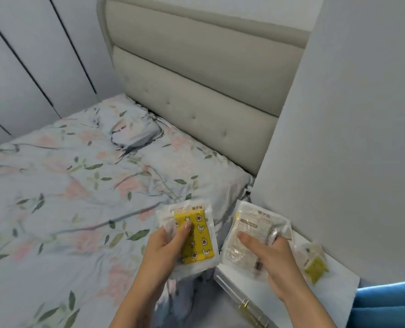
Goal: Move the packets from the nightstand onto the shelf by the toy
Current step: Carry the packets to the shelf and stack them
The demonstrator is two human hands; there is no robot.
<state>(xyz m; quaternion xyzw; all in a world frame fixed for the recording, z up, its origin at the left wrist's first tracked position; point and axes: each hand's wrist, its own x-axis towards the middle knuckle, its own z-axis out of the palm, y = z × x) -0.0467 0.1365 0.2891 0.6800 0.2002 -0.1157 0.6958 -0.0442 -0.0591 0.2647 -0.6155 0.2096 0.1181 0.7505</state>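
**Two plastic packets held up beside the nightstand**

The left hand (166, 245) holds a flat, rectangular yellow packet (192, 235) over the edge of the bed (66, 185), just left of the nightstand (338, 287). Its grip is closed on the packet: the thumb presses across the front and the fingers curl behind. The packet is a crinkly clear plastic sleeve with a yellow card inside, printed with small white stars, moons and flowers.

The right hand (270, 254) holds a second, pale packet (251, 235) above the front corner of the nightstand. That grip is also closed, with the thumb lying on the glossy front and the fingers wrapped behind the right edge. This sleeve is clear and wrinkled too, with a white label and fine printed text that is too blurred to read.

A third packet (314, 261) lies on the nightstand's smooth white top, to the right of the right hand; it is clear plastic with a yellow piece showing, and is blurred.

Left of the nightstand, the bed wears a soft, creased sheet with pink flowers and green leaves. Behind it stands a padded beige headboard (196, 79) with button tufts. A blue fabric edge (386, 304) shows just right of the nightstand.
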